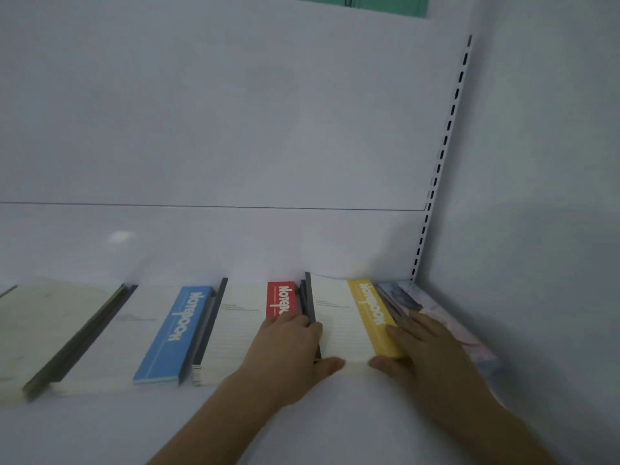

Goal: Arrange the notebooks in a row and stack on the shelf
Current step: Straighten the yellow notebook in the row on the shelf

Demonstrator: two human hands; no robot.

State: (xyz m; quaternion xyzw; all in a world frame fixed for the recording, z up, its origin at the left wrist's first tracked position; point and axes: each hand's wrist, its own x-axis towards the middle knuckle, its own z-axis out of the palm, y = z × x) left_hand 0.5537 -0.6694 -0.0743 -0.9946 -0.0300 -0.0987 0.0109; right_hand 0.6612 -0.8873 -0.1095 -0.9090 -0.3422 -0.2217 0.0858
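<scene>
While both hands work at the right end of the white shelf (167, 431), the yellow-banded notebook (349, 320) lies between them near the back right corner. The left hand (288, 354) grips that notebook's dark left edge, fingers lying over the red-banded notebook (280, 298) beside it and thumb at the front edge. The right hand (422, 350) rests with straight fingers on the yellow band, thumb at the front. A blue-banded notebook (167, 333) and a pale notebook (43, 327) continue the row leftward.
</scene>
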